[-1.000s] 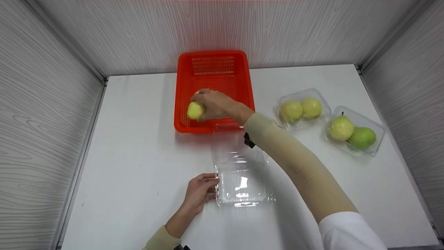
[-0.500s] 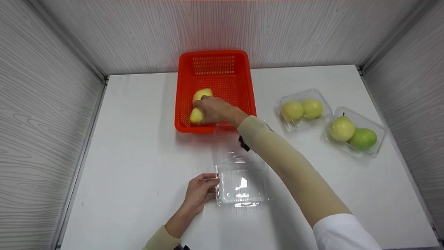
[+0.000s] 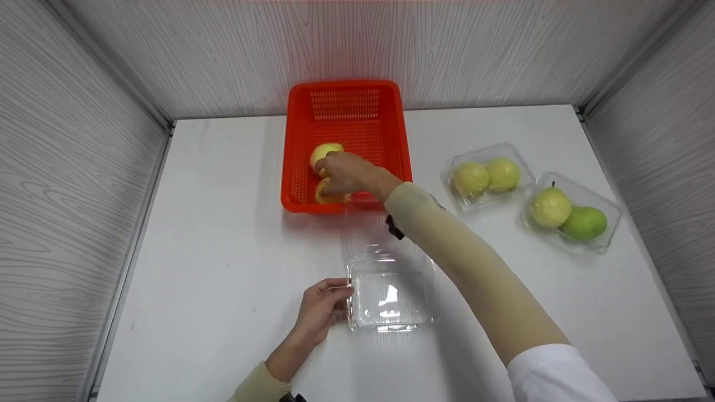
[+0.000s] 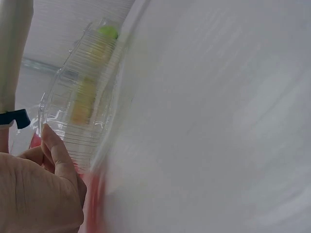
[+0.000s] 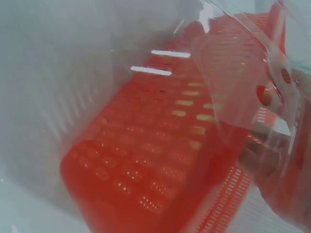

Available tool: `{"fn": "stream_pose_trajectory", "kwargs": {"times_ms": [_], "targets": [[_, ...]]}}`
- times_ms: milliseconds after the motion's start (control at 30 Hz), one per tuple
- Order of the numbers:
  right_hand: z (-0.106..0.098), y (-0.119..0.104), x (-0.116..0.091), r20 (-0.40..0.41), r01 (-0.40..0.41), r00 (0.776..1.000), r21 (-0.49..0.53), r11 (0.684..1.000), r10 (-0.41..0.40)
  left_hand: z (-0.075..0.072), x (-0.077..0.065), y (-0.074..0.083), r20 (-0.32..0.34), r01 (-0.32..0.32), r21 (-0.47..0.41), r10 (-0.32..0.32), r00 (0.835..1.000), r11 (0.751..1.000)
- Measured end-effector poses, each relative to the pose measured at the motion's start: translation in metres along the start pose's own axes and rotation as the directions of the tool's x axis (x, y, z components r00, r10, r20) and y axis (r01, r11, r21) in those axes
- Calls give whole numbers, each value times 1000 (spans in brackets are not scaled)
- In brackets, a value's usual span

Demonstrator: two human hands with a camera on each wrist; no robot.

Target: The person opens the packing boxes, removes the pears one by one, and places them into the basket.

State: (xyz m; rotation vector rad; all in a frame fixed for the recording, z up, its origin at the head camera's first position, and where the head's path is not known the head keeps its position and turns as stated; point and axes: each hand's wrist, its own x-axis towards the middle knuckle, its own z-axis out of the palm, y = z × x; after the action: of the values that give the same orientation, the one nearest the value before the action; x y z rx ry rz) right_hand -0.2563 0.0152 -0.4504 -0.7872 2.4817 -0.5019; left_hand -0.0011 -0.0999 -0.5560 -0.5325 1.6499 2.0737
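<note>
In the head view my left hand (image 3: 318, 310) pinches the left edge of an open clear plastic clamshell container (image 3: 366, 321), its lid standing toward the basket. The left wrist view shows thumb and fingers on the rim of that container (image 4: 73, 107). My right hand (image 3: 349, 173) reaches into a red plastic basket (image 3: 290, 139), fingers curled over the nearer of two yellow pears (image 3: 324, 196). The farther pear (image 3: 325, 153) lies against the fingertips. Through clear plastic, the right wrist view shows the basket wall (image 5: 131, 160) and part of the right hand (image 5: 286, 170).
On the right stand two clear containers with fruit: one holds two yellow pears (image 3: 471, 178), the other a yellow pear (image 3: 550, 206) and a green pear (image 3: 584, 223). Wood-grain panels (image 3: 475, 56) enclose the white table (image 3: 212, 251) at the back and sides.
Inside the basket, my right hand has shifted slightly, and the nearer pear has moved toward the right and nearer the basket's front wall. The left hand and container have stayed in place.
</note>
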Motion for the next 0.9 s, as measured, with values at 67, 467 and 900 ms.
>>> {"fn": "stream_pose_trajectory", "kwargs": {"times_ms": [67, 467, 900], "targets": [[-4, 1, -3, -5, 13, 1000, 2, 1000, -13, 0, 1, 0, 0, 3, 11, -3, 1000, 1000], [-28, 3, -23, -49, 133, 989, -67, 989, -137, -1, 1, 0, -8, 8, 11, -8, 1000, 1000], [-48, 4, -66, -95, 233, 964, -146, 961, -248, -1, -1, 0, -10, 5, 15, -5, 1000, 1000]]}}
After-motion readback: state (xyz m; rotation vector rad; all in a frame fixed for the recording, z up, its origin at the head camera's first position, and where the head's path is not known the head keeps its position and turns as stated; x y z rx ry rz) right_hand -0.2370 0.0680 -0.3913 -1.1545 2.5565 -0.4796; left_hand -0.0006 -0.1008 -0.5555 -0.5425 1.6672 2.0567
